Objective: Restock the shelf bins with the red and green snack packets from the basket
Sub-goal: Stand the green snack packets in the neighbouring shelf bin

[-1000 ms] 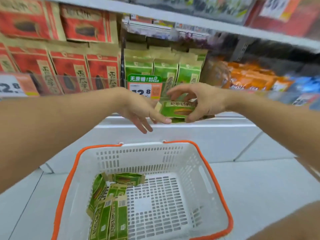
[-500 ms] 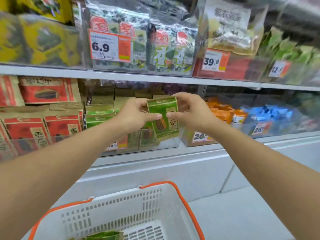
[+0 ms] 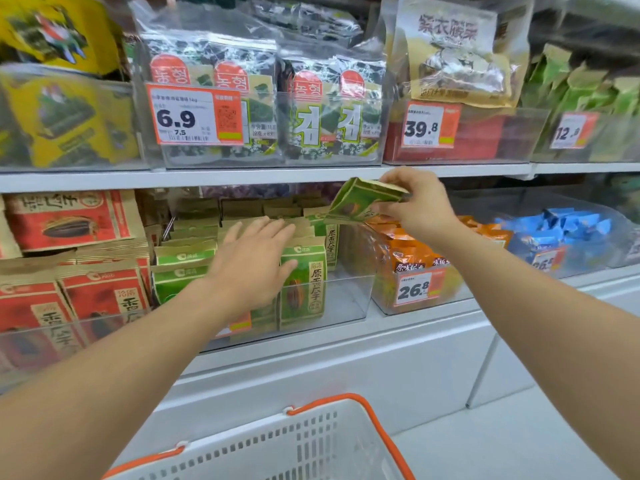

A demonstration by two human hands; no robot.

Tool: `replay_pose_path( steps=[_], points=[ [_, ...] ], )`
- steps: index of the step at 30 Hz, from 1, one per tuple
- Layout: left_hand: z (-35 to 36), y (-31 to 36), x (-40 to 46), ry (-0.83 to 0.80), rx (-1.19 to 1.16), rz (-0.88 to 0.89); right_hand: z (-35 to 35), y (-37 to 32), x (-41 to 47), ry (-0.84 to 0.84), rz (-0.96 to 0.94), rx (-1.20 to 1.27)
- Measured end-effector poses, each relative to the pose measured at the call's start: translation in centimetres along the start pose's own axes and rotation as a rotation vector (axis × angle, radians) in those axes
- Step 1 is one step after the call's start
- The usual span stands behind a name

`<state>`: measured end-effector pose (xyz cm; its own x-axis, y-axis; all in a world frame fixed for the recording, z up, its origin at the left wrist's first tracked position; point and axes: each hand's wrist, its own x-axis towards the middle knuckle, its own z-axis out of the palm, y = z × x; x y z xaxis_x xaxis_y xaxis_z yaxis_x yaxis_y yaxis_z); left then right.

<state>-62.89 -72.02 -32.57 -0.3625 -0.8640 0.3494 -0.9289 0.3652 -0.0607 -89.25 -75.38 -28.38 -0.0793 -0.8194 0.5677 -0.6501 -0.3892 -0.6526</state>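
My right hand [image 3: 417, 202] pinches a green snack packet [image 3: 360, 202], tilted, above the right side of the clear shelf bin [image 3: 346, 299] of green packets. My left hand [image 3: 252, 265] lies flat with straight fingers against the upright green packets [image 3: 303, 282] in that bin. Red snack packets [image 3: 100, 296] fill the bin to the left. The white basket with an orange rim [image 3: 311, 441] is at the bottom of the view; its contents are out of sight.
A bin of orange packets [image 3: 412, 261] and one of blue packets [image 3: 561, 233] stand to the right. The upper shelf [image 3: 242, 176] carries seaweed packs [image 3: 322, 109] and price tags. White shelf base and floor lie below.
Both hands lifted the green packet from above the basket to the shelf. My left hand then let go and moved down onto the stocked packets; my right hand raised the packet and tilted it.
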Motion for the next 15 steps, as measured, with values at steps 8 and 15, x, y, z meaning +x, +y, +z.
replay_pose_path(
  steps=[8, 15],
  points=[
    [0.4, -0.6, 1.3, -0.006, 0.027, -0.027, 2.8, -1.6, 2.6, -0.125, -0.138, -0.167],
    [0.6, -0.3, 1.9, -0.014, 0.039, -0.04, 6.9, 1.4, 1.3, -0.208, 0.035, -0.288]
  ],
)
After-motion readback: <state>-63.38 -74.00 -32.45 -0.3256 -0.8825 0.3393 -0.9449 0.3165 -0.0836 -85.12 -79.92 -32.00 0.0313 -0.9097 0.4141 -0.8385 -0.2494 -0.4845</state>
